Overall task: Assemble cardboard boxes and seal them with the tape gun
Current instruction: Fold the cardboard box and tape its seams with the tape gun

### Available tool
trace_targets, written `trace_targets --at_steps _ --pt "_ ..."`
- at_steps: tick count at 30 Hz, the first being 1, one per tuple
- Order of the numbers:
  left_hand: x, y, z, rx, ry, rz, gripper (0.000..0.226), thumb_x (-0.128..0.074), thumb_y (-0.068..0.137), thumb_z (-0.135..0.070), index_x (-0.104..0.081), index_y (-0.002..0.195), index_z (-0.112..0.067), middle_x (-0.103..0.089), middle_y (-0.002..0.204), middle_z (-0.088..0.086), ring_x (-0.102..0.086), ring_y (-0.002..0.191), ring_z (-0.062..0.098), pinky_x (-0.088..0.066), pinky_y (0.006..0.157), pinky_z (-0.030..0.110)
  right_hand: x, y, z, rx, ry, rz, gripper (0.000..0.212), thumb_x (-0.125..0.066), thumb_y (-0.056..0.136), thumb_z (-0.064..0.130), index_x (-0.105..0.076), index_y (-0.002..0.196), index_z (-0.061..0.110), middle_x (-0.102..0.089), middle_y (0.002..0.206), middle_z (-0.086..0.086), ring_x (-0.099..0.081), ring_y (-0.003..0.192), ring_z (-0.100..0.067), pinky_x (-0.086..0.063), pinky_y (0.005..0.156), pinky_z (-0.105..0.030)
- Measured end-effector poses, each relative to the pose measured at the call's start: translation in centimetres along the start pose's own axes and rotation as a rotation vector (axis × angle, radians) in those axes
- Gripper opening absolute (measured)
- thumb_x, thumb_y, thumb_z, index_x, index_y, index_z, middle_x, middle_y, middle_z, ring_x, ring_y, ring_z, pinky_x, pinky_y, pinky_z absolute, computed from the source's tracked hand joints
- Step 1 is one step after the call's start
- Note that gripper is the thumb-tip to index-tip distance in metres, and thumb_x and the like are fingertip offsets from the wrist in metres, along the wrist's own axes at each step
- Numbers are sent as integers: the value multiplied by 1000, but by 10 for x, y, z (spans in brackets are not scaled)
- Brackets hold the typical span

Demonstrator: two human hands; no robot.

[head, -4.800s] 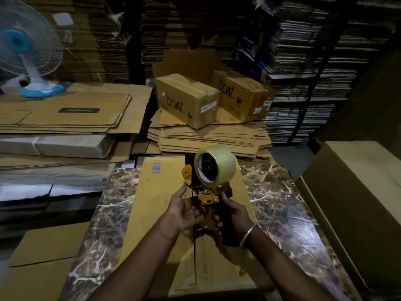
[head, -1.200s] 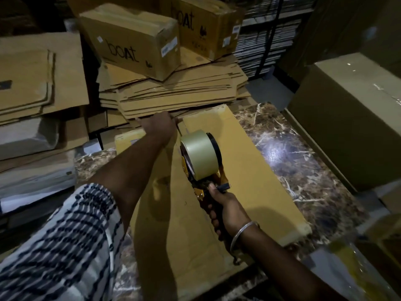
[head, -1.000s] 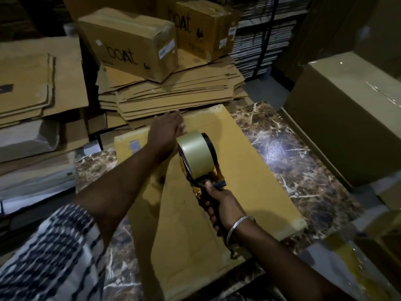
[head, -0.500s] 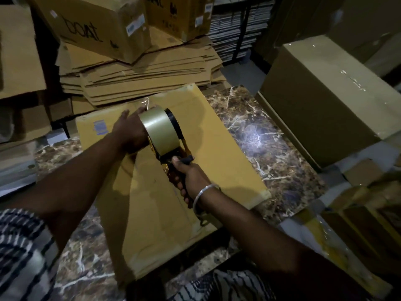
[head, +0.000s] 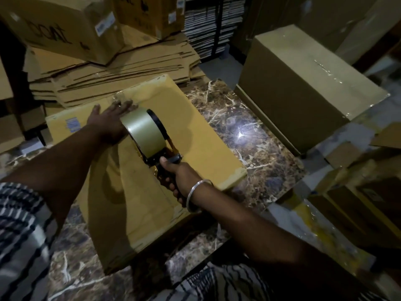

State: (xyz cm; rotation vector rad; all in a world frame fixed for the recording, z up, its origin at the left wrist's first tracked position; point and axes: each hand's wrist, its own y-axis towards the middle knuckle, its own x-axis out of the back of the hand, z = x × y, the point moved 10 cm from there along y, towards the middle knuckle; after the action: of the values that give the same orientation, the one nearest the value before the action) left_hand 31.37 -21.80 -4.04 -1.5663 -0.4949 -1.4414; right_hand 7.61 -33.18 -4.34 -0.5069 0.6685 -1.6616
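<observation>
A packing storeroom or warehouse: stacks of flattened cardboard point(head: 112, 74) lie behind a marble worktop point(head: 249, 131), printed cartons point(head: 65, 25) sit on them, and racks of bundled flat stock point(head: 206, 25) fill the back.

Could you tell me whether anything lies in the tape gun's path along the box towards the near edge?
Nothing visible does. The left hand presses the flat box beyond the tape gun, gripped by the right hand.

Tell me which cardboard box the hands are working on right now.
The flat yellow-brown box lying on the marble table. The left hand presses its far end and the right hand holds the tape gun over it; the other boxes stand untouched.
</observation>
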Motion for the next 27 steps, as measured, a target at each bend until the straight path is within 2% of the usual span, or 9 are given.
trace_targets --at_steps 1,3,7,10,11,13,18,23,27 --pt "0 3 0 -31 -11 -42 89 -50 97 -54 19 151 -40 15 165 -10 7 153 18 -1 121 59 3 -6 -7 -7 0 -2 50 -55 99 48 -45 61 18 -34 47 5 -24 34 -11 -17 38 -14" --pt "-4 8 6 -42 -6 -66 91 -51 96 -55 20 151 -44 16 165 -11 9 153 20 -4 120 62 5 -16 -14 -23 25 1 51 -54 100 47 -42 61 17 -33 46 5 -22 34 -10 -16 37 -14" --pt "6 -12 -2 14 -70 -244 89 -52 96 -51 8 158 -29 -4 168 0 -9 154 24 -14 121 55 6 -22 -8 6 25 -2 49 -54 101 44 -46 61 17 -35 44 6 -23 35 -12 -18 38 -16" --pt "9 -39 -24 -41 -228 -332 80 -63 92 -42 -25 157 -15 -27 162 10 -31 146 29 -23 118 48 5 -22 -9 28 -14 -8 47 -55 100 46 -49 61 21 -36 43 8 -24 32 -10 -19 39 -16" --pt "7 -45 -30 -74 -270 -323 79 -62 87 -47 -34 153 -13 -34 159 12 -36 142 30 -25 116 48 5 -21 -10 27 -15 -13 46 -56 100 46 -50 62 21 -36 43 8 -25 32 -10 -20 39 -17" --pt "-1 -50 -37 -122 -287 -270 81 -46 81 -55 -41 150 -13 -42 154 13 -38 140 30 -27 114 49 5 -21 -13 12 6 -18 46 -56 100 47 -51 62 21 -37 44 8 -25 34 -11 -20 39 -17" --pt "-20 -39 -28 -76 -168 -173 67 -43 98 -55 -18 157 -35 -19 165 -6 -13 152 18 -8 119 61 1 -9 -19 -26 24 -20 49 -56 97 53 -49 62 19 -36 45 6 -24 35 -13 -20 41 -17" --pt "-27 -29 -22 -55 -116 -136 68 -36 98 -62 -10 157 -40 -8 167 -12 -3 154 15 -5 118 65 3 -1 -18 -67 -12 -42 57 -59 93 59 -47 56 17 -36 46 4 -26 37 -15 -21 44 -24" --pt "-32 -13 -15 -35 -51 -100 68 -32 98 -61 -9 158 -38 -5 167 -11 0 154 15 -4 118 66 5 2 -14 -102 -11 -33 61 -58 91 63 -47 52 18 -36 48 4 -26 37 -14 -22 43 -23"
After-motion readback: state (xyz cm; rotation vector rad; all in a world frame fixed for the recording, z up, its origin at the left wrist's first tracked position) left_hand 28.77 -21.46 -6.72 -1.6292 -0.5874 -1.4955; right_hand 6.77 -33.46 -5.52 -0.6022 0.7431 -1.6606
